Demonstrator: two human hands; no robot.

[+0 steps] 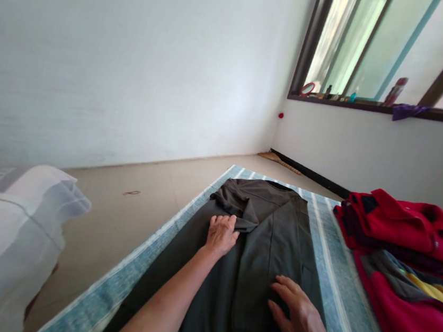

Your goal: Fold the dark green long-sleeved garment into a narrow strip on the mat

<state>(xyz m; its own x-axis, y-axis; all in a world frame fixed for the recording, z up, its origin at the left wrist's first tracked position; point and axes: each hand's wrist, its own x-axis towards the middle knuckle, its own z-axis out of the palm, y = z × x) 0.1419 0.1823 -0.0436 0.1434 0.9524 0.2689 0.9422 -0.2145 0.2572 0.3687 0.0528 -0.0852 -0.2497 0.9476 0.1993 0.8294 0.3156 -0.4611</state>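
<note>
A long dark grey coat [272,246] lies spread on a blue-and-white striped cloth [325,220], its collar end away from me. One sleeve [237,202] is bunched and folded across the upper left of the coat. My left hand [222,235] is closed at the lower edge of that sleeve, fingers curled on the fabric; the fingertips are partly hidden. Lower on the right side of the coat, my right hand [295,310] is open, its fingers apart over the fabric. Whether its palm touches the coat is unclear.
Folded red clothes [407,219] are stacked on the right, with grey, yellow and red garments below. A white translucent bag [8,248] stands at the left. Behind are a wall [137,60] and a window sill [372,105] holding small bottles. A thin loop [132,193] lies on the floor.
</note>
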